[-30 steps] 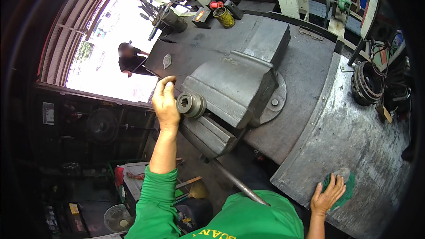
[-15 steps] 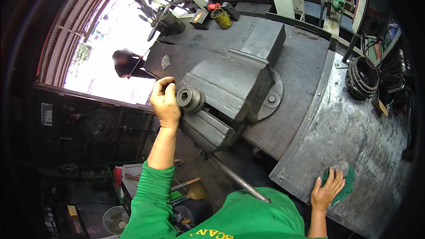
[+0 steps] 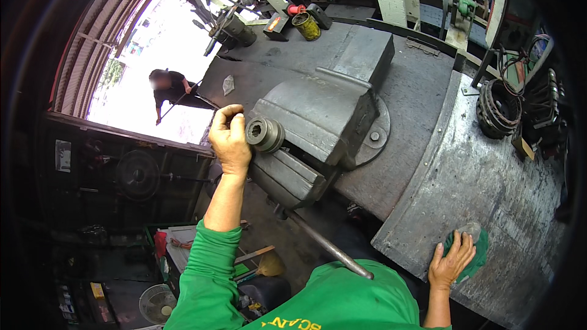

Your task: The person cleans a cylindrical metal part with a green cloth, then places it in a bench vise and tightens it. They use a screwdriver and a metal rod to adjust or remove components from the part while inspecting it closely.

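A round, grooved metal collar (image 3: 265, 134) with a toothed bore sits at the jaws of a large grey bench vise (image 3: 318, 113). Beside the collar is my left hand (image 3: 231, 143), its fingers curled and thumb drawn in close to them. What those fingers may hold is too small or hidden to make out. On the metal bench top to the right, my right hand (image 3: 451, 261) lies over a green cloth (image 3: 480, 258) with its fingers apart. A greyish patch or lump shows just past the fingertips.
The vise handle (image 3: 330, 247) slants down toward my green shirt. Toward the back stand a yellow tin (image 3: 306, 26) and a pot of tools (image 3: 237, 29). A dark coil ring (image 3: 498, 110) lies at far right. Outside the doorway a person (image 3: 171, 88) holds a long stick.
The person outside has shifted and now bends with an arm lowered along the stick. Both my hands stay nearly in place.
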